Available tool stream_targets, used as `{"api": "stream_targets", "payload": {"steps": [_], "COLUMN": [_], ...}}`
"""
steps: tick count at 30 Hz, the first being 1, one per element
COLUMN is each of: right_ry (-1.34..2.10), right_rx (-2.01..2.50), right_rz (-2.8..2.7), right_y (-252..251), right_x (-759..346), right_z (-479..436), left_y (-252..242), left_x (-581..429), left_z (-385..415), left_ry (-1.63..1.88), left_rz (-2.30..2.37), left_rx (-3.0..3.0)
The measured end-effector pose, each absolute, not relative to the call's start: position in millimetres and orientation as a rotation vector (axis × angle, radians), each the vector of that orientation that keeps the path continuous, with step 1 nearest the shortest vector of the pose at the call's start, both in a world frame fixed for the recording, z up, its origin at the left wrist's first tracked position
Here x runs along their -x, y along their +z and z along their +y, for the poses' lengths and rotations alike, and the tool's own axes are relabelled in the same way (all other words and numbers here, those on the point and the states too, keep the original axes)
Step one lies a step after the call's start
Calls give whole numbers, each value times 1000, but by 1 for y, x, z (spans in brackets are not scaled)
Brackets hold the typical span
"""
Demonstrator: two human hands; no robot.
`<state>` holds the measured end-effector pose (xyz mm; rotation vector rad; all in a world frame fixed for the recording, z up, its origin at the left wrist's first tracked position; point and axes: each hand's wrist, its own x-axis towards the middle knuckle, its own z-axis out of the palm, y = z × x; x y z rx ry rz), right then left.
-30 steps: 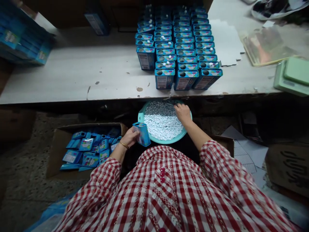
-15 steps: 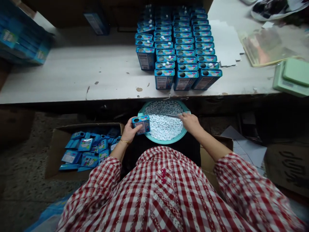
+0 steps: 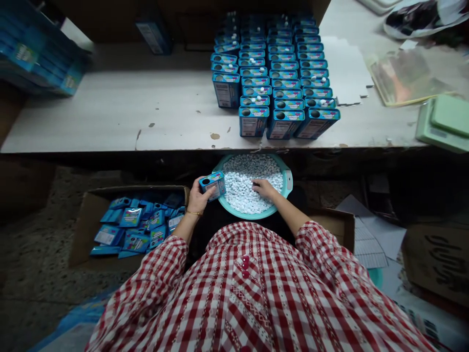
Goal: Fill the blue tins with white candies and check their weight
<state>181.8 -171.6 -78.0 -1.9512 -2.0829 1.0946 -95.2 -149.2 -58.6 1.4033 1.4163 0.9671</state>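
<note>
My left hand (image 3: 198,199) grips a blue candy tin (image 3: 213,185) at the left rim of a turquoise basin (image 3: 251,215). The tin is slightly tilted, and a round dark opening shows in its top. Small white candies (image 3: 244,199) fill the basin. My right hand (image 3: 264,188) is down at the candies near the basin's middle, its fingers closed. What those fingers hold is hidden among the candies and under the hand.
Rows of blue tins (image 3: 285,93) stand on the white table (image 3: 157,117), some with candies on top. A cardboard box (image 3: 82,234) of blue tins is at my left. A green scale (image 3: 445,122) sits at the table's right, and wrapped tins (image 3: 36,63) at the far left.
My right hand has moved left and slightly down, from the basin's right rim into the candies. The thin grey tool it held no longer shows. My left hand still holds the tin, now tilted more.
</note>
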Motion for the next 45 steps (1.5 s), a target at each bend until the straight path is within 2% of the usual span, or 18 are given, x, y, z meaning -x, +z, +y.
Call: {"api": "stream_targets", "payload": {"steps": [4,9,15,19,30,37,45], "right_ry": [1187,1184,872,568,388,154,269], "right_rx": [1782,1604,1889,1986,1959,1751,1781], "right_rz": [-1929,-1794,-2285,-2630,-2818,-2849,-2864], "right_y": [-62,-8,70,101,109,115,122], "right_x": [-203,-223,-206,-184,-170,-153,-162], "right_z": [-174,-176,-170,-164,-162,-173,-167], "left_y": [-52,-43,-42,-44,-39,-43,-37], "left_x": [92,70,36,28,23,21,22], "left_z": [-147,-144,-144,-147,-146,-146,-146], "left_ry": [985,952,819,776,725,753,757], "left_rz": [1420,1404,1266,1273,1272,1227,1174], "left_rx": [-1429,-1577,-1828,-1891,-1907,-1915,-1864]}}
